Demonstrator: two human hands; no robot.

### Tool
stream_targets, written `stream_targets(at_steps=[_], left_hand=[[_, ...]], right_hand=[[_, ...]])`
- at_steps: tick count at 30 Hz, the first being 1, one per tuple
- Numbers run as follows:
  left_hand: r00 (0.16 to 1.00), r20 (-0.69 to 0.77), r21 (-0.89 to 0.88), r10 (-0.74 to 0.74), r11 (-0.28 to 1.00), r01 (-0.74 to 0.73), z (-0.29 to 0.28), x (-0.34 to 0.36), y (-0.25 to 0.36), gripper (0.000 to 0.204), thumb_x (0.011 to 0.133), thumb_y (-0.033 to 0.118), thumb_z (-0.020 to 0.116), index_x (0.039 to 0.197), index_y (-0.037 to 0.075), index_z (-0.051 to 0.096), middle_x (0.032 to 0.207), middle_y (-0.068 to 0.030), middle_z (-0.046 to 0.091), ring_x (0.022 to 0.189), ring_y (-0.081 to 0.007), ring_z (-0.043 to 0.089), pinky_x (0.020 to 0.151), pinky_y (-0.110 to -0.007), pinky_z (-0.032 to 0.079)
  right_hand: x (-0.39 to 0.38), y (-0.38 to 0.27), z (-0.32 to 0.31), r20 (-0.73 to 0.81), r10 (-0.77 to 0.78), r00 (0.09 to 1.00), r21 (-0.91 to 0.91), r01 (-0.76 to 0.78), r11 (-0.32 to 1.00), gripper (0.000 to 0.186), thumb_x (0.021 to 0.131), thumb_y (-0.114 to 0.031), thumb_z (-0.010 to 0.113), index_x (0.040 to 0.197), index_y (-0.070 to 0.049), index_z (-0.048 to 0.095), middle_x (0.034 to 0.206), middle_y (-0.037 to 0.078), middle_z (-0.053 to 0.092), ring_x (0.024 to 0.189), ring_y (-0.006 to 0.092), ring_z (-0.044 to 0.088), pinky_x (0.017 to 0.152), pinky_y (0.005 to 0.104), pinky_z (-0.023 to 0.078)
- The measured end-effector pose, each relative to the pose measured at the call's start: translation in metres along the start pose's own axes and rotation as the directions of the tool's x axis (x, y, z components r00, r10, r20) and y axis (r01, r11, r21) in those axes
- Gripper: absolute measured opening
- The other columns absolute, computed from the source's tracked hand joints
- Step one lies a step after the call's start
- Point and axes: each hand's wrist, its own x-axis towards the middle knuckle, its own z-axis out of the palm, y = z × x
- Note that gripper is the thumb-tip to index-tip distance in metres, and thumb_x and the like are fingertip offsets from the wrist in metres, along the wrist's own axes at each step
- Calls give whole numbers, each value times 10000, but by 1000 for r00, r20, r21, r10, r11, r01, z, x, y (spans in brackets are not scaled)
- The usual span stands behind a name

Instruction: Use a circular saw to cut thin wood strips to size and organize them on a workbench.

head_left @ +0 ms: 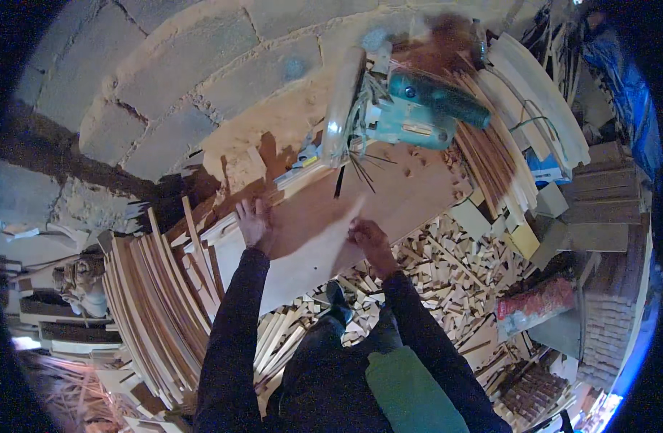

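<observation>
My left hand [254, 226] lies with its fingers spread at the far left edge of a pale wooden board [295, 267], touching the wood. My right hand [372, 245] is over the right part of the same board, its fingers curled together; whatever they hold, if anything, is too small to make out. Beyond my hands, several thin dark sticks [359, 173] jut over the board beside a clear cylindrical container [344, 108]. A teal power tool [418, 115] rests at the board's far end.
A block wall [201, 65] rises behind the board. Small wood offcuts [447, 263] cover the floor below it. Curved wooden strips [154, 310] are stacked on the left, more strips [490, 159] on the right. A red and clear plastic packet [535, 303] lies at the right.
</observation>
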Motion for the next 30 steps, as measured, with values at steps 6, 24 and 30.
stream_targets(at_steps=[6,24,30], left_hand=[[999,19,-154,31,988,-28,-16,23,10,514,912,354,674,1259,0,539,1235,-267,489,1172,-473,467,1003,-607,393],[997,-27,-422,77,903,-81,-21,30,16,244,961,222,659,1200,190,702,1154,-169,568,1085,-382,547,938,-547,441],[979,117,-842,-168,507,187,-3,27,17,268,940,183,693,1205,217,717,1135,-171,575,1065,-386,547,917,-539,442]], right_hand=[[97,-2,-21,-15,-318,948,-363,291,885,453,1034,-169,579,1442,-52,421,1340,96,573,1160,214,586,1005,393,504],[199,11,-22,483,-496,721,-848,527,-60,383,1005,-15,451,1348,149,403,1306,386,507,1265,535,506,1154,526,400],[183,-3,-17,380,-583,718,-851,518,83,418,1013,-44,479,1407,87,431,1380,294,536,1328,418,517,1142,470,420]])
